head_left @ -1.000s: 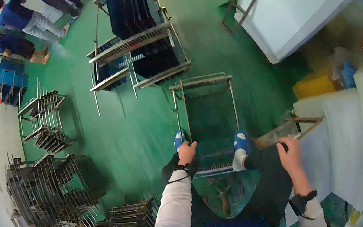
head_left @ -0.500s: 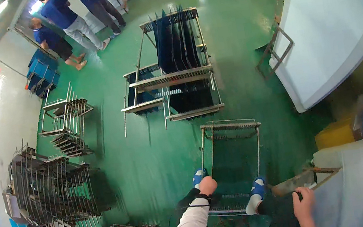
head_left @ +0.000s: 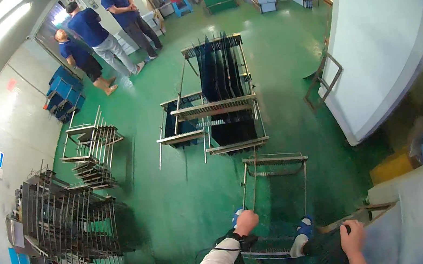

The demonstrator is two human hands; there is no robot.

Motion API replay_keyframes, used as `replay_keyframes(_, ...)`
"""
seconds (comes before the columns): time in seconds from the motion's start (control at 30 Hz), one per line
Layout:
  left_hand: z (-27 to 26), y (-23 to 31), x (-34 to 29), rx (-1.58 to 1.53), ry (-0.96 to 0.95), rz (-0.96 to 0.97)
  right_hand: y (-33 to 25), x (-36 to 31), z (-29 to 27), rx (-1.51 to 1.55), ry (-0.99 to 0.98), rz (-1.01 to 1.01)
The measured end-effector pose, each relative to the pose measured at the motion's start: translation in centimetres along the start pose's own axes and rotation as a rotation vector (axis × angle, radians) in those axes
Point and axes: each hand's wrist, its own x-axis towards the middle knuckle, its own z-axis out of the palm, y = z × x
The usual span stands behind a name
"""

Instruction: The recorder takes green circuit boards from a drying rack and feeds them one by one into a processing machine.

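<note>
My left hand (head_left: 247, 222) is closed in a fist above the left side of a low metal rack (head_left: 276, 161). A thin rod (head_left: 255, 183) runs from this fist toward the rack's far end, and the fist appears wrapped round it. The rack has slotted bars at both ends and stands between my feet, which are in blue and white footwear (head_left: 305, 226). To the right, my right hand (head_left: 353, 236) is closed beside my leg. A small dark spot shows at its fingers; what it holds, if anything, is too small to name.
Ahead stand slotted racks (head_left: 213, 105) holding dark upright panels (head_left: 221, 67). Several stacked metal racks (head_left: 71, 218) line the left wall, with blue crates (head_left: 64, 91) farther back. Three people (head_left: 92, 32) stand at the far left. A large white panel (head_left: 384, 40) rises at the right.
My view has tilted up, so the racks and people sit lower in the picture. Both hands stay closed, the left still by the low rack and the right beside my leg.
</note>
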Motion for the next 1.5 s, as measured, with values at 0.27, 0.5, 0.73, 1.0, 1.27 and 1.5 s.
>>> replay_keyframes(0.27, -6.4, 2.4, -3.6, -0.003, 0.029, 0.076, 1.0, -0.4, 0.5, -0.001, -0.013, 0.064)
replay_keyframes(0.5, -13.2, 4.3, -7.2, -0.028, 0.202, 0.201, 0.1, -1.0, -0.3, -0.018, 0.051, 0.059)
replay_keyframes(0.73, -21.7, 7.4, -14.8, -0.314, 0.261, 0.338, 0.4, -1.7, 0.2, -0.017, 0.073, -0.003)
replay_keyframes(1.0, -30.4, 12.5, -25.8, -0.661, 0.205, 0.551, 4.0, 0.4, 1.0, 0.334, 0.034, 0.074)
replay_keyframes(1.27, -33.0, 12.9, -32.7, -0.841, 0.024, 0.724, -1.6, 0.5, -3.4, 1.306, -0.314, 0.361)
replay_keyframes(1.5, -33.7, 13.2, -35.7, -0.775, -0.056, 0.907, -2.3, -3.1, -6.7, 1.423, -0.522, -0.274)
